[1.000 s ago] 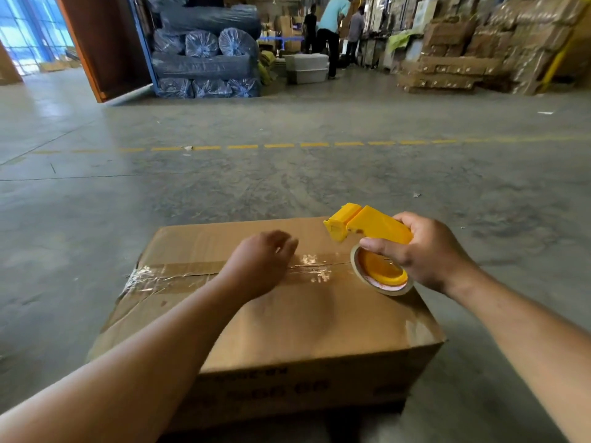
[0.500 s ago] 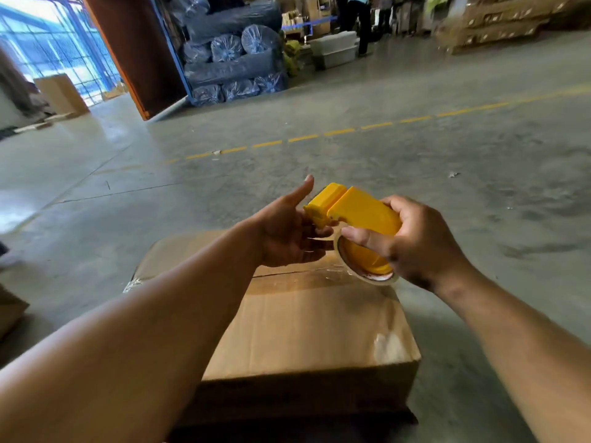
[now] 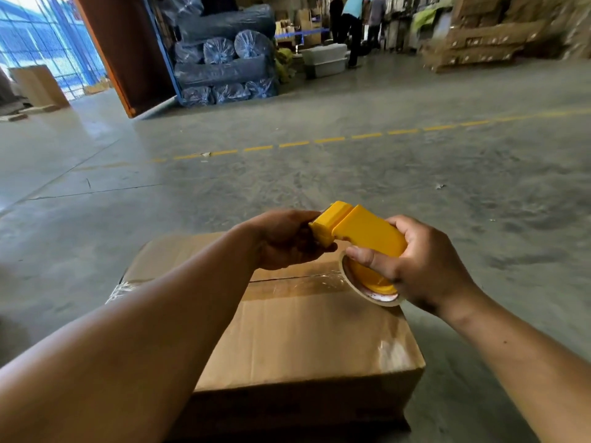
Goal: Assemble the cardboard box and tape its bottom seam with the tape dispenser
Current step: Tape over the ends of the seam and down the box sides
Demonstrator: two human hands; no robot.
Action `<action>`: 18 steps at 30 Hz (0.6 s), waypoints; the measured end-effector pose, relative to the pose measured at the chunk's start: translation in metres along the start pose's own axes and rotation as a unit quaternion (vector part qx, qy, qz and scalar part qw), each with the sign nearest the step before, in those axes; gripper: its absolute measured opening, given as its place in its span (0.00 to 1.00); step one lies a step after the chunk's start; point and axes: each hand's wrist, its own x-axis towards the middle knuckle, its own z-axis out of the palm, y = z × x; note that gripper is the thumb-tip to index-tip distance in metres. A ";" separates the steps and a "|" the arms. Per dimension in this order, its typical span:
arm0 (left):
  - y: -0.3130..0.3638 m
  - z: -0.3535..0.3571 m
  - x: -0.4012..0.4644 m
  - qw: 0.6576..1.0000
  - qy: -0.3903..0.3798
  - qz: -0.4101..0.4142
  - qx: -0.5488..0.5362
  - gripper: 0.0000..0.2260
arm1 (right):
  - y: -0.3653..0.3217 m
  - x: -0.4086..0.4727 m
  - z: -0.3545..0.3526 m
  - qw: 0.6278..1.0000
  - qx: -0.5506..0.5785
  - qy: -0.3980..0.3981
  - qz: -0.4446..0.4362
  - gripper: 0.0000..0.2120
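A brown cardboard box (image 3: 303,340) sits closed on the concrete floor in front of me, with clear tape running along its middle seam and crumpled at the left edge. Above its far right corner I hold a yellow tape dispenser (image 3: 358,231) with a tape roll under it. My right hand (image 3: 422,266) grips the dispenser's handle and roll. My left hand (image 3: 284,239) is closed around the dispenser's front end, where the blade is; its fingertips are hidden behind the yellow head.
Bare concrete floor surrounds the box, crossed by a dashed yellow line (image 3: 319,140). Wrapped blue rolls (image 3: 224,59) and an orange-edged door stand at the back left. Stacked cartons (image 3: 486,36) fill the back right, with people (image 3: 351,24) standing near a white bin.
My left hand left the taped seam, rose to the dispenser's front end and closed on it. The dispenser lifted off the box, and my head swung a little.
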 end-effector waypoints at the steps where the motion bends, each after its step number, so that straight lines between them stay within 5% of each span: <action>1: 0.002 -0.001 -0.001 1.000 -0.002 0.004 0.005 0.12 | -0.003 0.000 0.000 1.000 0.002 0.003 0.002 0.24; 9: 0.006 -0.020 -0.008 0.996 -0.085 0.015 -0.012 0.24 | -0.028 -0.003 0.007 1.000 0.005 -0.006 0.024 0.29; 14: -0.001 -0.031 0.002 0.988 -0.125 0.043 -0.077 0.13 | -0.039 -0.005 0.017 0.999 0.007 0.006 0.046 0.28; 18: 0.001 -0.044 0.008 0.988 -0.139 0.046 -0.052 0.13 | -0.048 -0.005 0.026 0.998 -0.011 0.021 0.051 0.28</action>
